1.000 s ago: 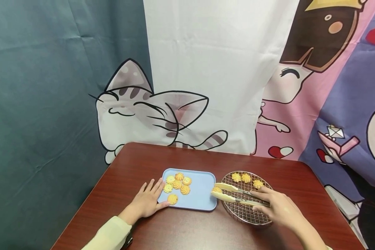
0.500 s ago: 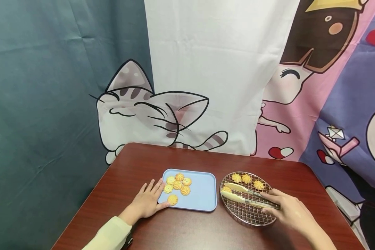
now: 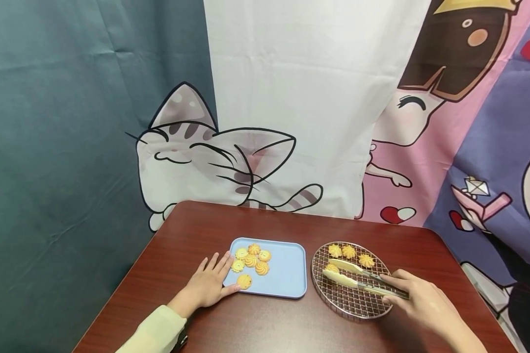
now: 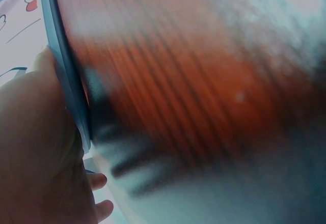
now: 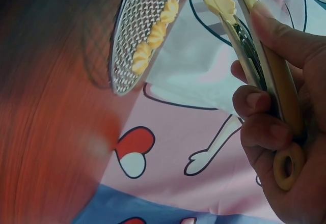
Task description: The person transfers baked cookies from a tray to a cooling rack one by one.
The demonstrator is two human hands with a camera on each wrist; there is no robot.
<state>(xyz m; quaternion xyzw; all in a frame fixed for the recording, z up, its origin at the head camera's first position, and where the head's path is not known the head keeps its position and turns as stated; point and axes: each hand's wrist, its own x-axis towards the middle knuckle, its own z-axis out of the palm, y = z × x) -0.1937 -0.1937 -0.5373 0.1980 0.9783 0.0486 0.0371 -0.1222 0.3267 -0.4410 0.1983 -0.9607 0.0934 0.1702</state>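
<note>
My right hand (image 3: 428,296) grips a pair of tongs (image 3: 342,279) with cream-coloured tips and metal arms. A piped butter cookie (image 3: 332,268) sits between the tips, over the left part of a round wire cooling rack (image 3: 351,300). Whether it touches the mesh I cannot tell. Thumb and curled fingers wrap the handle (image 5: 285,91) in the right wrist view. My left hand (image 3: 206,287) lies with straight, spread fingers against the left edge of a blue tray (image 3: 289,269). Several cookies (image 3: 250,260) lie on the tray's left half, one (image 3: 244,281) near the thumb.
Three more cookies (image 3: 349,252) lie along the rack's far side. Tray and rack stand side by side, a narrow gap between them, on a reddish-brown table (image 3: 265,318). Printed curtains (image 3: 291,98) hang behind the table's back edge.
My right hand has moved right with the tongs, carrying the cookie from the tray's right edge to over the rack. My left hand and the tray have kept their place.
</note>
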